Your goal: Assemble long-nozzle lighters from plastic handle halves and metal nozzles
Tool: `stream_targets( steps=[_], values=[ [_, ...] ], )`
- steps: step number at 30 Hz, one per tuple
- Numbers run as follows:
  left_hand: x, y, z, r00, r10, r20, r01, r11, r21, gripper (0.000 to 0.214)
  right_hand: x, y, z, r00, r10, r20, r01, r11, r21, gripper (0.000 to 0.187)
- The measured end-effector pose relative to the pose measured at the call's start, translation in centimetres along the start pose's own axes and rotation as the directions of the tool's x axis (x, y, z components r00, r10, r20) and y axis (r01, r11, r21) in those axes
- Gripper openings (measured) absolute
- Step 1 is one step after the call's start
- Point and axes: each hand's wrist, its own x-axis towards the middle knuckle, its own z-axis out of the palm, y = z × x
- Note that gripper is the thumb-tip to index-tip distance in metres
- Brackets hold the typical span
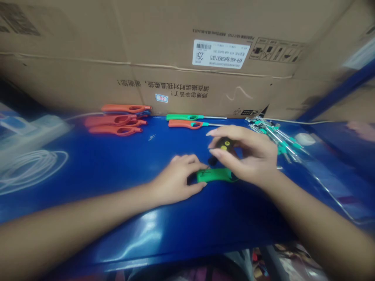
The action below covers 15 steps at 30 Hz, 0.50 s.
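A green lighter handle (217, 175) lies on the blue tabletop in front of me. My left hand (174, 180) pinches its left end between thumb and fingers and rests on the table. Above it, my right hand (255, 155) grips a stubby black-and-yellow screwdriver (227, 143). The screwdriver slants down to the left, its thin tip close to the handle's upper left part; whether it touches is unclear. My right hand partly hides the handle's right end.
Orange lighter handles (117, 120) are piled at the back left. A green lighter (183, 117) and an orange lighter (184, 124) with metal rods lie at the back middle. Loose rods with teal parts (275, 138) lie right. White tubing (32, 168) coils left. A cardboard wall (164, 47) stands behind.
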Motion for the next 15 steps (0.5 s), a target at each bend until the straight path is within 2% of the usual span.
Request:
stream_targets(
  steps=[2, 3, 6, 8, 9, 12, 13, 15],
  values=[
    [0.04, 0.00, 0.03, 1.000, 0.001, -0.005, -0.001, 1.000, -0.002, 0.032, -0.03, 0.08, 0.04, 0.989, -0.122, -0.082, 0.109, 0.982, -0.153, 0.025],
    [0.05, 0.00, 0.02, 1.000, 0.000, -0.003, 0.000, 1.000, -0.002, 0.032, -0.03, 0.04, 0.05, 0.987, -0.142, -0.077, 0.126, 0.975, -0.185, 0.026],
    [0.03, -0.08, 0.03, 1.000, 0.000, 0.003, 0.000, 1.000, 0.003, 0.031, 0.03, -0.29, 0.07, 0.998, -0.024, 0.056, 0.028, 0.998, -0.062, 0.037],
    [-0.01, -0.18, 0.11, 1.000, 0.008, -0.008, -0.008, 1.000, 0.009, 0.030, 0.08, -0.49, 0.09, 0.996, -0.005, 0.094, 0.004, 1.000, 0.016, 0.034],
    [-0.02, -0.22, 0.16, 1.000, 0.011, -0.014, -0.011, 1.000, 0.012, 0.030, 0.10, -0.54, 0.09, 0.997, -0.041, 0.070, 0.041, 0.999, -0.003, 0.028],
    [-0.06, -0.24, 0.27, 1.000, 0.014, -0.015, -0.014, 1.000, 0.016, 0.031, 0.14, -0.57, 0.02, 0.983, -0.183, 0.016, 0.183, 0.961, -0.206, 0.017],
    [-0.06, -0.20, 0.28, 1.000, 0.012, -0.013, -0.012, 1.000, 0.016, 0.031, 0.16, -0.58, -0.02, 0.981, -0.189, 0.043, 0.194, 0.950, -0.244, 0.020],
    [-0.06, -0.13, 0.25, 1.000, 0.008, -0.014, -0.007, 1.000, 0.018, 0.029, 0.24, -0.65, -0.10, 0.986, -0.113, 0.124, 0.136, 0.971, -0.197, 0.032]
  ],
)
